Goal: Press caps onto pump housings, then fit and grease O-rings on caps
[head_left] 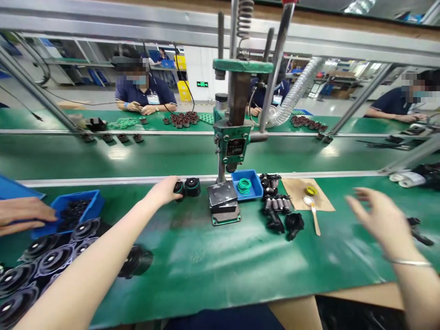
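Note:
My left hand (164, 189) is closed around a black cylindrical part (178, 189) with a green ring, standing on the green bench mat. A similar black part (192, 186) stands right beside it. To their right is the press's base, with a dark metal block (222, 194) on it. My right hand (381, 221) hovers over the right side of the mat, fingers apart and holding nothing. Nearest to it lie black plastic parts (419, 231). Left of it, a wooden stick with a white tip (315, 219) and a small yellow pot (310, 190) rest on brown cardboard (288, 187).
A hand press (237, 101) rises mid-bench, beside a blue tray (255, 188) of green rings (244, 186). Several black parts (277, 204) sit right of it. At left, a co-worker's hand (27, 213) is at a blue bin (98, 201), near several black round housings (53, 259).

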### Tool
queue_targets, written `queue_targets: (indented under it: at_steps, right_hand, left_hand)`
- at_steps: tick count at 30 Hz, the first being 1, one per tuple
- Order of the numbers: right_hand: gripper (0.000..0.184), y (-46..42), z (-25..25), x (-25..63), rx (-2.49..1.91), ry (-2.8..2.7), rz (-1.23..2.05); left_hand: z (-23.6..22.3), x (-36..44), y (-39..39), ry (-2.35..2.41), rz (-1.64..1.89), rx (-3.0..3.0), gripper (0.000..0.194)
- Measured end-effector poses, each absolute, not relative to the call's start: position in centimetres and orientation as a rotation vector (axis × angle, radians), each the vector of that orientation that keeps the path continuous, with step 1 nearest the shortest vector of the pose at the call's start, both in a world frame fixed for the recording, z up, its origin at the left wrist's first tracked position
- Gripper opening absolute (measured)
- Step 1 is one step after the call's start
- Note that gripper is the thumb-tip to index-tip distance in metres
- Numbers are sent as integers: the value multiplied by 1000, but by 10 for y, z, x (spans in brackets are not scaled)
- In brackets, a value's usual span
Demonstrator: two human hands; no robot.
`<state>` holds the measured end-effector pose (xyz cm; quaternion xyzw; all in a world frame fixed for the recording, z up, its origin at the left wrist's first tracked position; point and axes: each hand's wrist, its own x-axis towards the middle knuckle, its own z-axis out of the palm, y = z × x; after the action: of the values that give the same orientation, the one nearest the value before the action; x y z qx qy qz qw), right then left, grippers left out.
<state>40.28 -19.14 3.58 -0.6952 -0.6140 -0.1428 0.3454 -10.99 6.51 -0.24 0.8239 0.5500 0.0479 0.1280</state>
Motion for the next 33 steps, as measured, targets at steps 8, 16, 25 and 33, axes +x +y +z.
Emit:
queue_targets:
  at_steps: [8,16,25,33]
  right_hand:
    - [44,-173,-72,265,-1760,-2114,-70]
    - [31,-204,-89,249,-1699,-1845,305]
    - [19,-202,-87,219,-1500,-1899,433]
    - [16,-169,-21,188,-1562,-1770,345]
  left_hand:
    - [-10,-90,-61,1236,105,2412,63]
    - [-68,-37,-113,845,583,1954,73]
    - [-99,-30,-120,859,724,1639,73]
    - [-104,-32,-124,865,799,1865,64]
